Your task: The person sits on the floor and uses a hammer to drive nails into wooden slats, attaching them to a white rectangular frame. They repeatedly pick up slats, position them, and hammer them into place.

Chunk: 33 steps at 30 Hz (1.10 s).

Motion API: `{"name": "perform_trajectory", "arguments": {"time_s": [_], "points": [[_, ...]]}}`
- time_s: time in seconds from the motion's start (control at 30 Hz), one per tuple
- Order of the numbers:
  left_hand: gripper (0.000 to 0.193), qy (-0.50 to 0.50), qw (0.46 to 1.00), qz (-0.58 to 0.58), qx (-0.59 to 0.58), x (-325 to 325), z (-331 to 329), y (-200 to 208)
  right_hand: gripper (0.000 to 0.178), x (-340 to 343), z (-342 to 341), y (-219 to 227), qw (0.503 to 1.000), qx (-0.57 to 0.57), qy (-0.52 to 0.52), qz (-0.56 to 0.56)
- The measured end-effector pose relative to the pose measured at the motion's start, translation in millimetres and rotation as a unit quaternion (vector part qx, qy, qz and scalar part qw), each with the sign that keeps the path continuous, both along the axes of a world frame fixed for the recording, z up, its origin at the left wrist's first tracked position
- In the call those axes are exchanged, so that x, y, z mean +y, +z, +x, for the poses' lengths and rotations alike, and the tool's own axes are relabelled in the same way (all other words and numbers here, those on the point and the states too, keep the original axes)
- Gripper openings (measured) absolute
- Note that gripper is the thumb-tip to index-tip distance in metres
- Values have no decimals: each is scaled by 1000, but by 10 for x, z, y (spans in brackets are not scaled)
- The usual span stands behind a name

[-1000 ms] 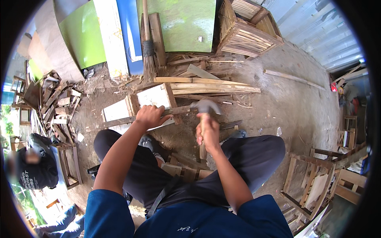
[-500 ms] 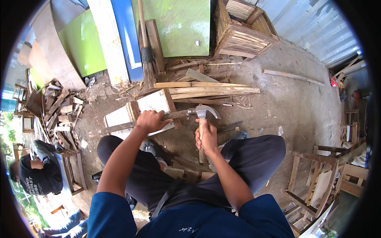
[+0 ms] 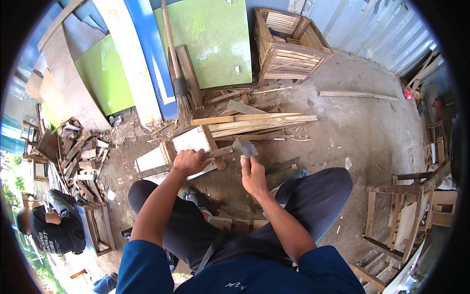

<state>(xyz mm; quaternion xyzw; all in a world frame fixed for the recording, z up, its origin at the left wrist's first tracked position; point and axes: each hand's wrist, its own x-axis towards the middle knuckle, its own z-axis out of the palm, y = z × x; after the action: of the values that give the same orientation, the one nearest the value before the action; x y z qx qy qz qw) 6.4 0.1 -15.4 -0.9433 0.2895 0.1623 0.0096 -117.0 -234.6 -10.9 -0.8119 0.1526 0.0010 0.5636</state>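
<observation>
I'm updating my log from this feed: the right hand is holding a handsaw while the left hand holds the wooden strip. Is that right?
Not quite: the head view shows the right hand holding a hammer, not a handsaw. The rest stands: the left hand holds the wooden strip.

Bright daylight, glare far left, motion blur on hammer [image 3: 246,148], black fisheye rim.

1. Shirt [image 3: 254,275]: dark blue, short sleeves [image 3: 140,267], small white script marking [image 3: 237,285] on the front.
2. Trousers [image 3: 313,208]: dark grey, with a dark strap [image 3: 207,251] at the waist.
3. Shoe [image 3: 192,196]: grey.
4. Left hand [image 3: 188,163], right hand [image 3: 254,179]: bare.
</observation>
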Motion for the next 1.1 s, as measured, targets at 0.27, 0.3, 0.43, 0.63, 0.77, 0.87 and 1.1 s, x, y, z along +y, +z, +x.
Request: {"name": "perform_trajectory", "arguments": {"time_s": [0.27, 0.3, 0.43, 0.63, 0.77, 0.87, 1.1], "points": [[66, -22, 999, 26, 37, 1, 73, 25, 45, -91, 76, 34, 999, 42, -19, 2], [67, -33, 998, 29, 43, -5, 108, 54, 47, -153, 86, 12, 989, 105, -36, 94], [52, -44, 995, -84, 42, 99, 142, 250, 42, -300, -28, -175, 947, 96, -169, 255], [46, 43, 962, -241, 117, 256, 172, 595, 41, -479, -153, -499, 930, 147, -266, 208], [54, 145, 920, -285, 228, 123, 201, 616, 40, -521, -263, -637, 935, 166, -245, 195], [61, 155, 903, -321, 241, 51, 158, 568, 38, -506, -334, -645, 944, 170, -205, 192], [57, 121, 903, -321, 261, -23, 136, 545, 23, -466, -358, -42, 900, 202, -25, 385]]}}
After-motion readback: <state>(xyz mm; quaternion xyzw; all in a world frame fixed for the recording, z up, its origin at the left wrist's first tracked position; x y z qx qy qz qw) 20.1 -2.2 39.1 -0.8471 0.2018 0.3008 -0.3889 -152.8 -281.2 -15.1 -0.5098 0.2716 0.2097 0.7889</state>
